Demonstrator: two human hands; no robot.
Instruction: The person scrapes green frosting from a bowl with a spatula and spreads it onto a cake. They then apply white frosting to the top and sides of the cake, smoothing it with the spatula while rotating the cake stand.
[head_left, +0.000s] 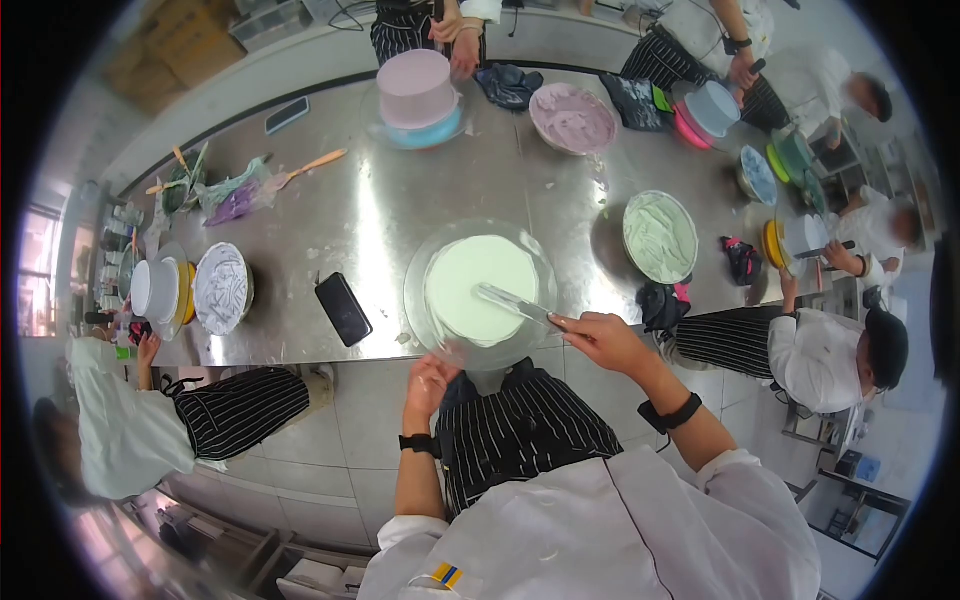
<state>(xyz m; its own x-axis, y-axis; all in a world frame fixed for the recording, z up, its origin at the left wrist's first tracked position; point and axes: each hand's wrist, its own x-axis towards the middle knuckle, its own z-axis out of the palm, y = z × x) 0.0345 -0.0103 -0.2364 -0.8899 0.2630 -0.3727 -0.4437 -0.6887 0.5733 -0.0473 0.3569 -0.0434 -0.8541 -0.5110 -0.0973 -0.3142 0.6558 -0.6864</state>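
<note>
A round cake [465, 270] with pale green cream on top sits in front of me on a clear round turntable [425, 330]. My right hand [610, 343] grips the handle of a palette knife [515, 303]. Its blade lies across the cake's top, pointing to the left, with cream on it. At the turntable's near edge is my left hand [430, 385], fingers bent against the rim. Part of those fingers is blurred behind the clear edge.
To the right stands a bowl of pale green cream [660, 237]; a black phone [343, 309] lies left. Across the table are a pink cake [415, 90] and a bowl of pink cream [573, 118]. A white-cream bowl [223, 288] is far left. Several people work around the table.
</note>
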